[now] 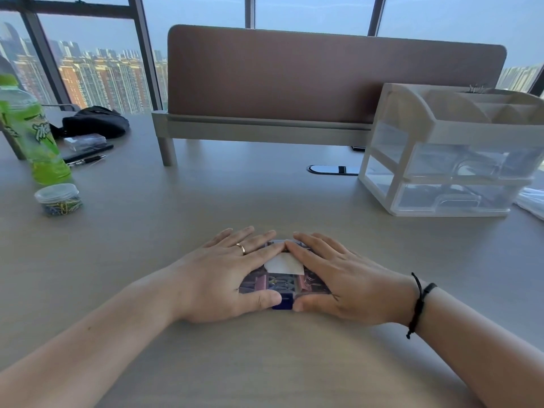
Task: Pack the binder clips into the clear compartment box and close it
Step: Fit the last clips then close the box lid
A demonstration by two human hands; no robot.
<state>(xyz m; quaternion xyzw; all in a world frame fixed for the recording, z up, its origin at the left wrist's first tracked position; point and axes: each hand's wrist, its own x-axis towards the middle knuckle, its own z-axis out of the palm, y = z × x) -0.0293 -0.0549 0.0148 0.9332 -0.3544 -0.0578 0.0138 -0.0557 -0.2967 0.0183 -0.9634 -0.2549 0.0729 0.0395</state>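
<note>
With my left hand (pixel 232 269) and right hand (pixel 332 275) pressing straight fingers flat on the clear compartment box (pixel 284 279) lying on the worktop (pixel 265 195), I judge uneven pressure could leave its latch unseated over the binder clips (pixel 260 282).

A green bottle (pixel 28 134) and paperclip jar (pixel 58 199) stand left; a drawer organizer (pixel 450 151) sits right.
</note>
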